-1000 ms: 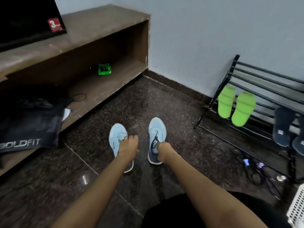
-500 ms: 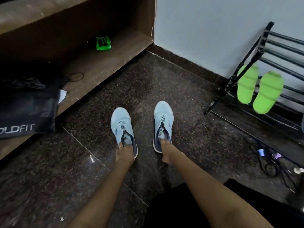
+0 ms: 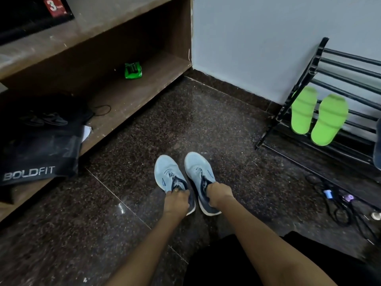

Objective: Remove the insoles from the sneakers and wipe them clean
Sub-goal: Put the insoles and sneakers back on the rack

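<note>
head view, left sneaker [image 3: 169, 174] and right sneaker [image 3: 198, 169] side by side, just apart, on dark speckled floor [image 3: 206, 120], left hand [image 3: 176, 200] gripping the left sneaker's collar, right hand [image 3: 219, 195] gripping the right sneaker's collar, insoles hidden, green slippers [image 3: 303, 110] on rack [image 3: 300, 79] at right

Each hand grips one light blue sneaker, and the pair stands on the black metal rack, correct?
No. Head view: the light blue sneakers stand on the dark speckled stone floor; left hand and right hand each grip one.
</note>
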A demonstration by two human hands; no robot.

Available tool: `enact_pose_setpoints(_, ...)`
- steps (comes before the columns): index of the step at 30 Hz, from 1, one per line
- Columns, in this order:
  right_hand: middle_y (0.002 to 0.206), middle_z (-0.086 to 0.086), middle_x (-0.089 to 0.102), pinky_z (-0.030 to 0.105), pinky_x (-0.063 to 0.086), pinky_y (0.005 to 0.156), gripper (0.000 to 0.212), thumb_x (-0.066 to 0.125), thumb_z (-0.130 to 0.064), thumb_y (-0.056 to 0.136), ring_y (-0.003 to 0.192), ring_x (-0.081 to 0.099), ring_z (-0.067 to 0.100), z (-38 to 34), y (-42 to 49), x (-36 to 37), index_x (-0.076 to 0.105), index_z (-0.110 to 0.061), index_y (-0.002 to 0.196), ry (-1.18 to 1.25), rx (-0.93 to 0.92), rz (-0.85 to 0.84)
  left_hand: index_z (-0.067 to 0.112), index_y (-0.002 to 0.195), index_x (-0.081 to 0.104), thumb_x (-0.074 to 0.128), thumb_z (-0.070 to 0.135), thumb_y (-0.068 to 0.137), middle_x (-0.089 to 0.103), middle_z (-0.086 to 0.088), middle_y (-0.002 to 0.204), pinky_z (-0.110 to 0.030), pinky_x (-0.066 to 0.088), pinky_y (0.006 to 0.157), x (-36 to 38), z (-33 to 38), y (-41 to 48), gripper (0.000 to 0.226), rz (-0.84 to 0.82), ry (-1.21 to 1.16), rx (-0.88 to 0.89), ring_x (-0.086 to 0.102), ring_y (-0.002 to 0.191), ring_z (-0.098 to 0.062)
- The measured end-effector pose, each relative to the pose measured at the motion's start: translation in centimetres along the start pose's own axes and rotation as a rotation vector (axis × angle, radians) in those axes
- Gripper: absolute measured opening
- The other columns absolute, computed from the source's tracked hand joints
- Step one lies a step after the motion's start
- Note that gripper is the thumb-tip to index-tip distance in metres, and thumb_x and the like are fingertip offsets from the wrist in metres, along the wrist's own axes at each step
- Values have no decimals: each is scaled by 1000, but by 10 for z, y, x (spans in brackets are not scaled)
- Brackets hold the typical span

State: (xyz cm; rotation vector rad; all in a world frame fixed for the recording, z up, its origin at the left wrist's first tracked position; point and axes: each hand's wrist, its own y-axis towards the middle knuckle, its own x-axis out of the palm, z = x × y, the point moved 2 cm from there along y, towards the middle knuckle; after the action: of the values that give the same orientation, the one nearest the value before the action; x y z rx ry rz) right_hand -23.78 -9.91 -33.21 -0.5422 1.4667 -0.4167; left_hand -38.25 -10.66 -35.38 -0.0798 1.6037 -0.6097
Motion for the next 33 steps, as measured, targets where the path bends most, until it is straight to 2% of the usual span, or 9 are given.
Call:
enact_pose_setpoints(3, 125, 8, 56, 36, 48, 85, 32, 46, -22, 96, 111, 58, 26, 5, -9, -25, 51, -11, 126, -37, -29, 116, 14, 118, 53, 48, 23, 95, 61, -8, 120, -35, 40, 90, -25, 8, -1, 25, 33, 8, 7, 53, 115, -27)
enact_pose_setpoints(6, 130, 8, 49, 36, 47, 84, 35, 42, -23, 98, 111, 57, 27, 16, -21, -44, 47, -13, 130, -32, -23, 161, 16, 121, 54, 49, 22, 96, 61, -7, 123, -35, 41, 90, -55, 18, -2, 27, 76, 36, 21, 54, 117, -26)
enact_pose_setpoints(10, 137, 10, 42, 39, 46, 89, 40, 44, -28, 96, 115, 54, 27, 45, -50, -77, 45, -14, 134, 95, 31, 218, 17, 122, 54, 50, 22, 96, 60, -6, 124, -37, 43, 91, -102, 42, -9, 27, 144, 99, 90, 52, 120, -26)
enact_pose_setpoints(17, 122, 12, 50, 34, 39, 68, 33, 51, -25, 92, 102, 59, 31, 92, -132, -155, 49, -10, 121, 87, 70, 478, 18, 120, 53, 49, 22, 96, 59, -4, 124, -34, 42, 91, -209, 100, -38, 25, 355, 204, 209, 51, 121, -25)
enact_pose_setpoints(22, 123, 12, 49, 37, 40, 66, 33, 45, -31, 96, 98, 59, 34, 135, -211, -199, 49, -9, 120, 29, 99, 676, 20, 121, 52, 52, 21, 96, 60, -3, 121, -35, 43, 86, -288, 137, -72, 24, 567, 279, 259, 51, 119, -24)
enact_pose_setpoints(27, 122, 13, 48, 37, 39, 64, 34, 44, -32, 96, 96, 59, 35, 176, -267, -229, 48, -9, 120, -23, 192, 846, 20, 123, 51, 53, 24, 95, 60, -3, 121, -36, 42, 85, -343, 180, -89, 28, 704, 260, 346, 51, 118, -26)
enact_pose_setpoints(33, 116, 13, 48, 33, 36, 56, 27, 49, -24, 92, 86, 59, 32, 228, -279, -240, 48, -7, 113, -26, 303, 953, 18, 123, 51, 50, 19, 95, 59, -4, 123, -35, 42, 87, -378, 240, -70, 28, 804, 268, 427, 50, 121, -26)
